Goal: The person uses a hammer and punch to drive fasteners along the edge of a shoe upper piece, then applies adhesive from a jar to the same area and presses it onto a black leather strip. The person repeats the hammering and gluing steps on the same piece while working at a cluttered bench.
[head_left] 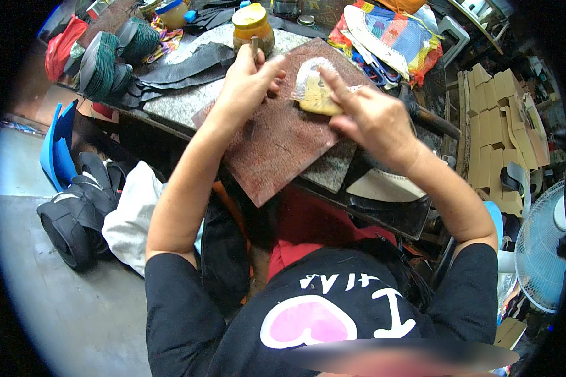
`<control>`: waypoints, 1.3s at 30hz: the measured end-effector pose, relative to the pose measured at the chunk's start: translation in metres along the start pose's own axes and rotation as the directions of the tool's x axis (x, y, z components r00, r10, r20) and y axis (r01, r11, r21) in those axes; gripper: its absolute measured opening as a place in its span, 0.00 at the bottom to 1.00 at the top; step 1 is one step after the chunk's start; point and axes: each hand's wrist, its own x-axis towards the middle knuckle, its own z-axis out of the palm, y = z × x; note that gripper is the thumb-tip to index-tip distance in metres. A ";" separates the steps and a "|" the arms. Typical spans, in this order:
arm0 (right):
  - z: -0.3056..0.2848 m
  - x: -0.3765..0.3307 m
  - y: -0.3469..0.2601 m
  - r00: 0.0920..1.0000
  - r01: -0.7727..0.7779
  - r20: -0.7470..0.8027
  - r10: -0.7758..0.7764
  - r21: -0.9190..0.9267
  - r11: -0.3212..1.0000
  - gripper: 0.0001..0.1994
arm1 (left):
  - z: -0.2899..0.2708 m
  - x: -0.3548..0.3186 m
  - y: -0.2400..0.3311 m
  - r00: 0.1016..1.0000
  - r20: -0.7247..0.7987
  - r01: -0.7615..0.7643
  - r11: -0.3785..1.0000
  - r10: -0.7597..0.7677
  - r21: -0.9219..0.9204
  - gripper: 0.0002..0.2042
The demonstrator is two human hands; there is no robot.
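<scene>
My left hand [248, 85] is at the far left part of a reddish-brown board [270, 160]. Its fingers are closed round a short brown stick-like handle [254, 45] that sticks up just in front of a yellow-lidded jar [251, 25]. On the board lies a yellowish, rounded piece [314, 94] with a white curved band along its far side. Over the right edge of that piece is my right hand [377, 119], blurred, with the index finger stretched out and the thumb apart from it. Whether its fingertips press on the piece is hard to make out.
The board rests on a grey speckled worktop [182, 100]. Dark strips [188, 66] and green cord coils [97, 63] lie left; a colourful bag [390, 38] sits back right. A dark-handled tool [437, 119] lies by my right forearm. Cardboard boxes [493, 125] and a fan [544, 245] stand right.
</scene>
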 end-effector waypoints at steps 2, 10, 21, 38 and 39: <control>-0.003 -0.016 -0.011 0.998 -0.063 0.043 0.056 0.183 0.981 0.43 | 0.004 0.002 0.006 0.999 0.042 -0.012 0.984 0.005 0.176 0.20; 0.018 0.004 0.050 0.977 -0.204 0.153 0.148 0.483 0.851 0.19 | 0.027 -0.005 -0.003 0.969 0.056 -0.216 0.719 0.240 0.661 0.20; 0.061 0.018 0.066 0.920 -0.234 0.387 0.063 0.411 0.881 0.24 | 0.030 -0.002 -0.016 0.970 -0.044 -0.147 0.719 0.240 0.679 0.16; 0.032 0.006 0.061 0.965 -0.167 0.249 0.079 0.354 0.920 0.26 | 0.030 -0.002 -0.020 0.971 -0.094 -0.114 0.766 0.222 0.632 0.15; 0.034 0.007 0.063 0.963 -0.162 0.259 0.079 0.316 0.935 0.25 | 0.029 -0.002 -0.020 0.971 -0.093 -0.117 0.776 0.221 0.620 0.15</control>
